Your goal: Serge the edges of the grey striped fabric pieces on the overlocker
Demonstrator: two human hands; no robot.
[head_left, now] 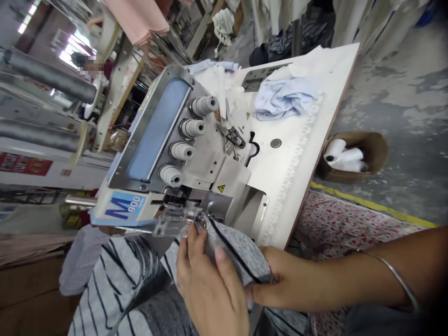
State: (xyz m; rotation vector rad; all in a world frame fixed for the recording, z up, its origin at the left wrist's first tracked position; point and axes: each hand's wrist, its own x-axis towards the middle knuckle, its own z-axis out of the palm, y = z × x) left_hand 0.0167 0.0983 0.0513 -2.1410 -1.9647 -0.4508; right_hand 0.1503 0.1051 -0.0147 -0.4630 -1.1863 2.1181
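Grey fabric with black stripes runs up to the needle area of a white sewing machine, beside a clear plastic guard. My left hand is on this fabric just below the guard, its fingers close together and the thumb pressing on the cloth. To its right, my right hand pinches the fabric's edge between thumb and fingers; a thin bangle circles that wrist. More striped fabric hangs at the lower left.
Light blue cloth lies on the white table, and scissors rest by the machine. On the floor at right stands a cardboard box holding white cones. Thread spools are at left. A blurred person is visible at the upper left.
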